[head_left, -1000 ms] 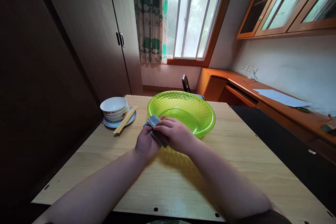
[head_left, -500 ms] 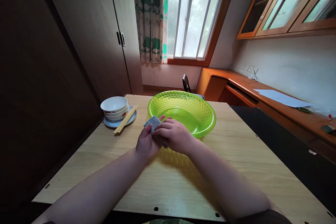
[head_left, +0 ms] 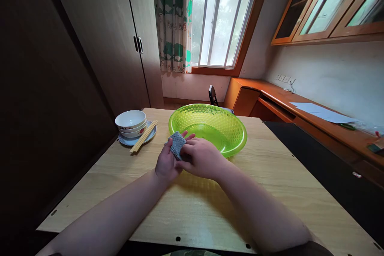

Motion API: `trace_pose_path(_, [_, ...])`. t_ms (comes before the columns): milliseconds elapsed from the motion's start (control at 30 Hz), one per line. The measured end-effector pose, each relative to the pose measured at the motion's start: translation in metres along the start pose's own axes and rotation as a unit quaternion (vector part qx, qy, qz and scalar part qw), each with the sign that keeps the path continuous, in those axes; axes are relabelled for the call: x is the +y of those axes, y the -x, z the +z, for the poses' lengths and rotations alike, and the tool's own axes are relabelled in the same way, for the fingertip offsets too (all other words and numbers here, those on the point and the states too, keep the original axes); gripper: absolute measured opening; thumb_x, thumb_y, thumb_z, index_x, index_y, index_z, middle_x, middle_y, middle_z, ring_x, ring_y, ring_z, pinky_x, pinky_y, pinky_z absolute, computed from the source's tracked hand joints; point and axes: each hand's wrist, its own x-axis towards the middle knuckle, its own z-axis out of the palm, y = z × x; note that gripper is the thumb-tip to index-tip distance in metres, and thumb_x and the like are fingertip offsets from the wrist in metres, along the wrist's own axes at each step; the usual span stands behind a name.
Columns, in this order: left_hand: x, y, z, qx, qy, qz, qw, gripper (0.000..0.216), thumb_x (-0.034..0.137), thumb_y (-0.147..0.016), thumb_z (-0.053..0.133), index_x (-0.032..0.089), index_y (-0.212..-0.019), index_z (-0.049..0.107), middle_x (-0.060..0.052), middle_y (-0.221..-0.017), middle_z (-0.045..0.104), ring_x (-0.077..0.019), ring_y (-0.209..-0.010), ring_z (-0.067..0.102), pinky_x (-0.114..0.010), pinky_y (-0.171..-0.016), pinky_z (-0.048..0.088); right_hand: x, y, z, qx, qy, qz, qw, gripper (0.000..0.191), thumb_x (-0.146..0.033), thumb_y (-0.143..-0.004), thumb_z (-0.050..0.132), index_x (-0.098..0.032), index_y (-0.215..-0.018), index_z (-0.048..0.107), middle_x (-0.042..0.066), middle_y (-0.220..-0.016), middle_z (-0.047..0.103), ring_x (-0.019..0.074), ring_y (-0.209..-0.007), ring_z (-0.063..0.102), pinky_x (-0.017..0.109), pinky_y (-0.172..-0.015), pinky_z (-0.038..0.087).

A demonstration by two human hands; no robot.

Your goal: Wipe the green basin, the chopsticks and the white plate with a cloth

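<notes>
Cloth, blue-gray, textured, folded into a small pad: being held above the wood-grain table, at the near-left side of the basin, overlapping its rim in view. With the left hand: grasping the cloth, facing palm up under it, pressing the thumb over its left edge, showing fingertips past its far side. With the right hand: covering the cloth's right edge with bent fingers, touching it. Not being able to tell whether pinching or only pressing there, seeing the right fingertips mostly hidden.

Just beyond both hands, seeing the basin sitting upright: green, translucent, honeycomb-patterned along the wall. Farther left, noting white bowls with floral decoration, standing nested in one stack on a blue-and-white plate. Also logging light wooden chopsticks, lying bundled slantwise across the plate's right side, poking past its rim at both ends, just beside the bowls.

Background: seeing a gray wardrobe at left, a green-patterned curtain hanging beside a sliding window, a black chair back showing behind the basin, an orange-brown desk running along the right wall, bearing white paper.
</notes>
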Motion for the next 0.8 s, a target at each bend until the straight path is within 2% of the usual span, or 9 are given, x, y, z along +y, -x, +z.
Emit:
trace_pose_path(133, [-0.0010,-0.0004,-0.0006,-0.015,0.003,0.010,1.000,0.061,0.048,-0.093,0.045,0.012,-0.142,0.043,-0.017,-0.137,0.058,-0.0289,-0.132,0.049,-0.045,-0.113,0.032,-0.0022,0.0005,0.0033,0.005,0.015,0.013,1.000,0.008,-0.025,-0.080,0.063,-0.019,-0.085,0.065,0.005,-0.086,0.068,0.0186,-0.079,0.060,0.032,-0.072,0.044])
trace_pose_path(233, [-0.0017,-0.0006,-0.0008,-0.020,0.006,0.012,1.000,0.063,0.051,-0.092,0.046,0.012,-0.142,0.043,-0.018,-0.137,0.057,-0.0300,-0.133,0.048,-0.047,-0.115,0.029,-0.0018,0.0008,0.0021,0.003,0.005,-0.009,1.000,0.007,-0.019,-0.080,0.060,-0.019,-0.085,0.064,0.005,-0.087,0.068,0.0180,-0.080,0.060,0.031,-0.073,0.044])
trace_pose_path(367, [-0.0028,-0.0008,-0.0024,-0.024,0.002,0.012,1.000,0.064,0.053,-0.091,0.047,0.012,-0.140,0.046,-0.018,-0.136,0.058,-0.0301,-0.133,0.047,-0.047,-0.115,0.029,-0.0018,0.0009,0.0002,-0.007,0.001,-0.054,0.999,0.005,-0.022,-0.083,0.058,-0.019,-0.082,0.062,0.004,-0.085,0.066,0.0183,-0.080,0.058,0.031,-0.074,0.044])
trace_pose_path(567, [-0.0040,-0.0018,-0.0070,-0.033,-0.004,0.022,0.999,0.068,0.062,-0.089,0.047,0.013,-0.136,0.049,-0.018,-0.136,0.058,-0.0304,-0.136,0.044,-0.047,-0.115,0.029,-0.0040,0.0005,0.0034,-0.018,0.002,-0.050,0.999,0.012,-0.031,-0.084,0.064,-0.019,-0.084,0.064,0.006,-0.090,0.065,0.0197,-0.083,0.058,0.033,-0.074,0.043])
trace_pose_path(700, [-0.0052,-0.0009,-0.0084,-0.042,-0.002,0.022,0.999,0.072,0.066,-0.086,0.049,0.014,-0.135,0.050,-0.017,-0.136,0.058,-0.0305,-0.138,0.041,-0.047,-0.116,0.026,-0.0073,-0.0001,0.0066,-0.013,0.007,-0.005,1.000,0.019,-0.037,-0.085,0.065,-0.018,-0.082,0.062,0.006,-0.087,0.064,0.0194,-0.079,0.057,0.033,-0.071,0.042])
trace_pose_path(800, [-0.0059,-0.0002,-0.0080,-0.047,-0.003,0.029,0.998,0.066,0.058,-0.087,0.052,0.015,-0.136,0.050,-0.016,-0.137,0.057,-0.0298,-0.138,0.041,-0.046,-0.117,0.024,-0.0102,-0.0006,0.0098,0.010,0.016,0.053,0.998,0.027,-0.042,-0.080,0.070,-0.018,-0.083,0.059,0.007,-0.088,0.064,0.0206,-0.078,0.057,0.034,-0.071,0.043])
